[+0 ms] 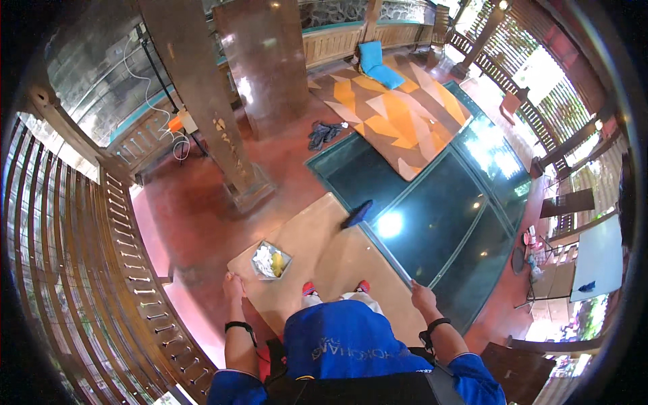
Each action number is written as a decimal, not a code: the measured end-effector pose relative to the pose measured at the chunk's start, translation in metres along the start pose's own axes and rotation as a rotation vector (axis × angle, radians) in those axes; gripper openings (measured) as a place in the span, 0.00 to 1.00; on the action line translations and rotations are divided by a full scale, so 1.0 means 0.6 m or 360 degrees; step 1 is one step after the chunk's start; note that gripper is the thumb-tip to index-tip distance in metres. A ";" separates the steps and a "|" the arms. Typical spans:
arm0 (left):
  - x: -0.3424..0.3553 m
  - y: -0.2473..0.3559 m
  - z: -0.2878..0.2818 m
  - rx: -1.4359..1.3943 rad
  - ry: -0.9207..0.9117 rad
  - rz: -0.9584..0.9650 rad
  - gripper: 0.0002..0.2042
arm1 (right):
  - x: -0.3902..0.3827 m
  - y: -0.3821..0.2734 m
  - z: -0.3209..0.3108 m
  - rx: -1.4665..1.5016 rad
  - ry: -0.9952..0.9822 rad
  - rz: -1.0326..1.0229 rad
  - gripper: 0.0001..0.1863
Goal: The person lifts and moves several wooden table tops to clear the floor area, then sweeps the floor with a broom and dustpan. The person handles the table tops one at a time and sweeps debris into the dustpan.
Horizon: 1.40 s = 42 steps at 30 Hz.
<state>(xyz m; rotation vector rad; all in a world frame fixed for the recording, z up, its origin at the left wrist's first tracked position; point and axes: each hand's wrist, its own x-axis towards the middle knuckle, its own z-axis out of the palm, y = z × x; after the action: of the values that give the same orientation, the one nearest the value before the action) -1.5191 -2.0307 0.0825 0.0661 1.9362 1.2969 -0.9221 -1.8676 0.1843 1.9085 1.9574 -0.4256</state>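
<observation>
My right hand [423, 297] is closed around the pale metal handle [391, 258] of a broom or mop with a dark blue head [357, 214], which rests at the edge between the tan mat [314, 243] and the dark glass floor panels [432, 229]. Low on the left, my left hand [234, 287] hangs with loosely bent, slightly parted fingers and nothing visible in it. Near it on the mat sits a square tray [254, 264] holding crumpled white material [264, 255] and a yellow item [277, 264]. My feet in red footwear [309, 289] stand on the mat.
Wooden pillars [229, 155], one beside an orange device [175, 123], stand ahead-left. A dark crumpled cloth [324, 135] lies near a patterned rug [398, 115] bearing blue cushions [374, 64]. A slatted railing [135, 270] runs along the left; a white board [594, 256] stands at right.
</observation>
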 end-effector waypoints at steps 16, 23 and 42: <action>0.070 0.010 0.025 0.0354 -0.0028 0.0149 0.07 | 0.130 -0.314 -0.006 -0.0318 -0.0271 -0.0786 0.26; 0.050 0.007 -0.001 0.0176 -0.0094 -0.0002 0.08 | 0.133 -0.144 -0.005 -0.0344 -0.0273 -0.0271 0.25; 0.006 0.011 0.096 0.0367 0.0100 -0.0192 0.09 | 0.216 0.087 -0.164 -0.0065 -0.0105 -0.0240 0.20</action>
<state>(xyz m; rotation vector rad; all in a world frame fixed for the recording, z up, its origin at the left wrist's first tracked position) -1.4881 -1.9820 0.0762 0.0235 2.1032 1.0043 -0.8769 -1.7054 0.2134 1.7068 2.0582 -0.4804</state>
